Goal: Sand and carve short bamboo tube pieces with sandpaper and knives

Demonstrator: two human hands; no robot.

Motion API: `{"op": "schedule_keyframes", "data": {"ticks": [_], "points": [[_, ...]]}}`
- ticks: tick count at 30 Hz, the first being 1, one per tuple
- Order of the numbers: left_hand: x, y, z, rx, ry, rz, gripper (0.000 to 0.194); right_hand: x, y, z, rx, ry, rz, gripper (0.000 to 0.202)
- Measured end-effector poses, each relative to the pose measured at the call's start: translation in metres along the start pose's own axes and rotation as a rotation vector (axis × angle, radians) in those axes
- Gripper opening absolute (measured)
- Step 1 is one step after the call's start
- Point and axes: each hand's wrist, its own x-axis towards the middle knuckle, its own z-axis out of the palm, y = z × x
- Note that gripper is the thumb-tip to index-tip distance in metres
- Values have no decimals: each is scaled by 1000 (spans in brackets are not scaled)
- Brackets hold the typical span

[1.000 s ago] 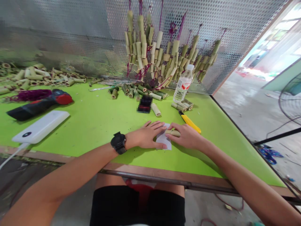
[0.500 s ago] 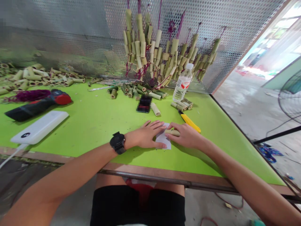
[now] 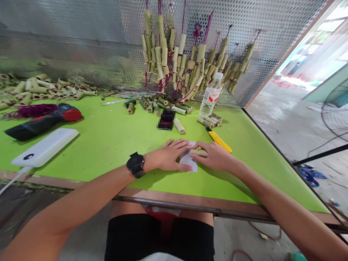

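Observation:
My left hand (image 3: 174, 156) lies flat with its fingers spread, pressing on a small white sheet (image 3: 192, 166) on the green tabletop. The sheet looks like paper or sandpaper; the frame does not settle which. A short bamboo tube (image 3: 199, 153) is gripped between the thumb and fingers of my right hand (image 3: 213, 155). One end of the tube rests on or just over the sheet, close to my left fingertips. To the right of that hand lies a yellow utility knife (image 3: 220, 142). Another pale bamboo piece (image 3: 179, 126) lies beyond my left hand.
Past the hands are a phone (image 3: 166, 120), cut bamboo pieces (image 3: 152, 104) and a water bottle (image 3: 210, 96). Strung bamboo (image 3: 187, 65) hangs against a perforated metal panel. At left lie a white power bank (image 3: 46, 148), a black-and-red tool (image 3: 43, 121) and purple string (image 3: 35, 110).
Both hands, the bamboo tube and the sheet stay in nearly the same place. The whole view has shifted very slightly.

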Motion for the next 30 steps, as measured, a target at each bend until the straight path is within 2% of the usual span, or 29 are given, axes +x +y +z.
{"op": "schedule_keyframes", "data": {"ticks": [12,17,23,27,30], "points": [[0,0,0,-24,-2,-14,107,1,0,2,-99,34,65,40],[0,0,0,-46,5,-5,109,0,-4,3,-50,10,-15,37],[1,0,0,-23,-11,-21,110,3,0,2,-92,82,86,40],[1,1,0,-40,-14,-9,110,4,3,4,13,26,8,36],[1,0,1,-29,-7,-16,111,5,5,4,-29,41,60,37]]}}
